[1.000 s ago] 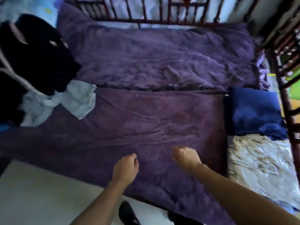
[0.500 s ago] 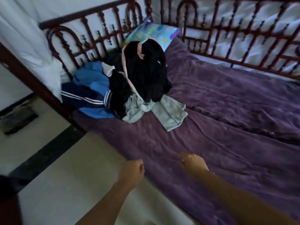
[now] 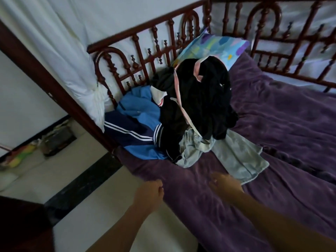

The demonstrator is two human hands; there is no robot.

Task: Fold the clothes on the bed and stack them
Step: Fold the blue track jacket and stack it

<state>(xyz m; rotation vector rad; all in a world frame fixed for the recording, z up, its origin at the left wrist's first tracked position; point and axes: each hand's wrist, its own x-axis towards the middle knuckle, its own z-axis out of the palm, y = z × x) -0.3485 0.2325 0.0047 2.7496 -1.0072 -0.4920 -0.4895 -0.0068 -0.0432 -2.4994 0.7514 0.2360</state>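
Clothes (image 3: 200, 110) heaped on purple bedspread (image 3: 283, 128) by wooden rail (image 3: 145, 34); left grip (image 3: 149, 195) and right grip (image 3: 225, 184) curled, empty.

Dim in here, with a cool bluish cast; the white curtain (image 3: 54, 42) on the left is the brightest patch. The purple bedspread (image 3: 291, 124) looks murky and the black garments (image 3: 203, 99) lose all detail. The left hand (image 3: 149, 195) and right hand (image 3: 225, 184) are smeared soft. The wooden bed rail (image 3: 145, 39) bows near the edges
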